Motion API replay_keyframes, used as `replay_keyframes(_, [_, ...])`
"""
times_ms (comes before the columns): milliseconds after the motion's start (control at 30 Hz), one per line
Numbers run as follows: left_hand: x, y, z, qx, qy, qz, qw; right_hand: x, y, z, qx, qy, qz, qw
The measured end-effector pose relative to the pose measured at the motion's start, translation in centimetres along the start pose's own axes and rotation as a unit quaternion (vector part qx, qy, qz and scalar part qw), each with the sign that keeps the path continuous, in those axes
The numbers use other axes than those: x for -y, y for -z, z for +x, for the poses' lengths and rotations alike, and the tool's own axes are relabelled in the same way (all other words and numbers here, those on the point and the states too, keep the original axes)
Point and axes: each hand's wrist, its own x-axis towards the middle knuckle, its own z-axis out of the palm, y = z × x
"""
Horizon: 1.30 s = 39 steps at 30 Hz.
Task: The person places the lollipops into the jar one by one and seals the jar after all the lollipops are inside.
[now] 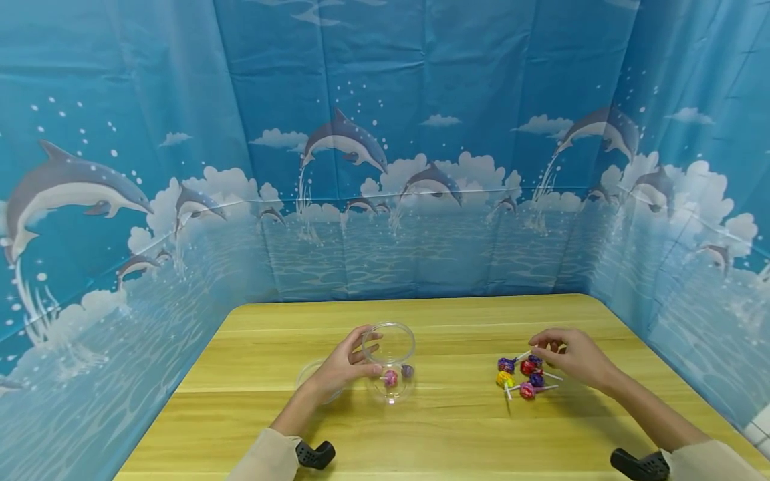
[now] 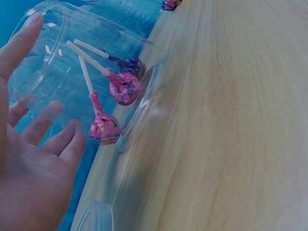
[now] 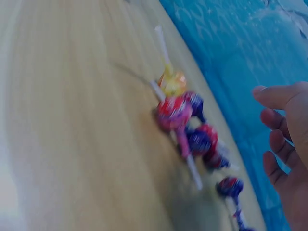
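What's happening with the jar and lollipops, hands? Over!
Left hand holding clear jar, pink and purple wrapped lollipops inside. Right hand empty, over loose lollipops. Jar mouth uncovered, nothing blocking it; apparent clear lid beside jar.

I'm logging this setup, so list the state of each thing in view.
Clear jar: upright, uncovered, partly filled
Clear lid: off, lying on the table
Jarred lollipops: wrapped
Loose lollipops: wrapped, clustered on the table
Left hand: curved around the jar
Right hand: empty, near the loose lollipops
Dolphin-print backdrop: hung, creased
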Motion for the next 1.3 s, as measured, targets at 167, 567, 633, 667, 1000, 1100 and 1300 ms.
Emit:
replay_keyframes(167, [0.0,0.0,0.0,0.001,-0.002,0.001,1.0,-1.8,-0.1,-1.4,0.014,-0.02,0.004,0.9997])
replay_keyframes(567, [0.0,0.1,0.1,-0.001,-0.003,-0.002,1.0,-4.7,-1.6,-3.8,0.01,-0.081,-0.01,0.9966])
replay_keyframes(633, [0.0,0.1,0.1,-0.002,-0.004,-0.001,1.0,-4.8,-1.7,-3.8,0.004,-0.085,-0.015,0.9963])
replay_keyframes(667, [0.0,0.1,0.1,-0.001,-0.006,0.001,1.0,-4.9,-1.7,-3.8,0.002,-0.088,-0.018,0.9959])
replay_keyframes(1000, [0.0,-0.1,0.0,-0.001,-0.001,-0.007,1.0,-5.2,-1.7,-3.9,-0.002,-0.095,-0.025,0.9952])
replay_keyframes(1100, [0.0,-0.2,-0.1,-0.003,-0.001,-0.007,1.0,-5.4,-1.8,-4.0,-0.012,-0.086,-0.025,0.9959])
replay_keyframes(1300, [-0.1,-0.1,-0.1,-0.003,-0.002,-0.004,1.0,-5.1,-1.2,-3.8,-0.018,-0.089,0.001,0.9959])
